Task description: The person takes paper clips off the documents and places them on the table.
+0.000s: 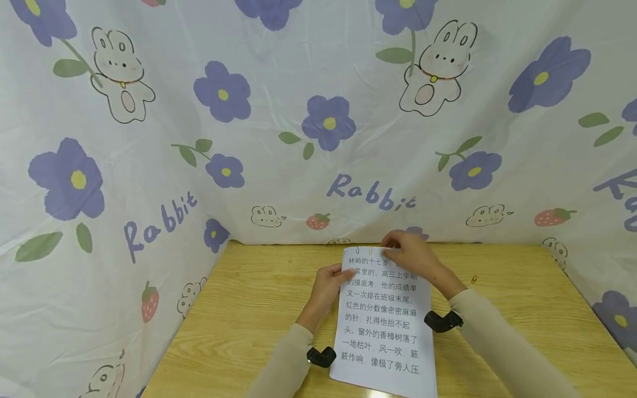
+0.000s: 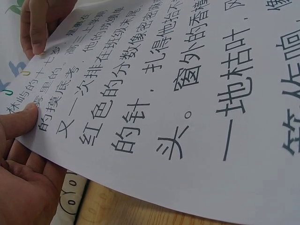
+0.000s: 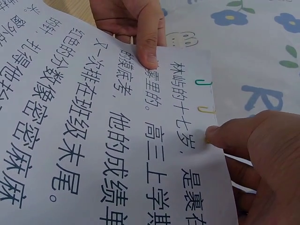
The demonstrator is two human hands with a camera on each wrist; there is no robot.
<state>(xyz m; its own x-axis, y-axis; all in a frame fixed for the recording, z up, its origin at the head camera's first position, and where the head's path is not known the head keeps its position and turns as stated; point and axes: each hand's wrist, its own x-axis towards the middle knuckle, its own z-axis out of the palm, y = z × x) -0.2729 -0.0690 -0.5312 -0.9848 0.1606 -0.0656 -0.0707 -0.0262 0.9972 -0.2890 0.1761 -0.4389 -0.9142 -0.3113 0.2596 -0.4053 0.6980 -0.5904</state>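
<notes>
A stack of white paper sheets [image 1: 383,326] printed with large Chinese text lies lifted at its far end over the wooden table [image 1: 249,309]. My left hand [image 1: 334,281] pinches the sheets' left edge near the top, thumb [image 2: 21,121] on the printed side. My right hand [image 1: 398,250] pinches the top edge, its thumb tip [image 3: 213,135] on the paper [image 3: 93,140] with a speck of yellow under it. A green paper clip [image 3: 203,82] and a yellow paper clip [image 3: 206,110] sit on that top edge, just left of the right thumb.
A loose paper clip [image 1: 474,279] lies on the table to the right of my right hand. A white cloth [image 1: 318,138] printed with purple flowers and rabbits walls the table at the back and both sides. Black wrist cameras [image 1: 443,321] sit on both sleeves.
</notes>
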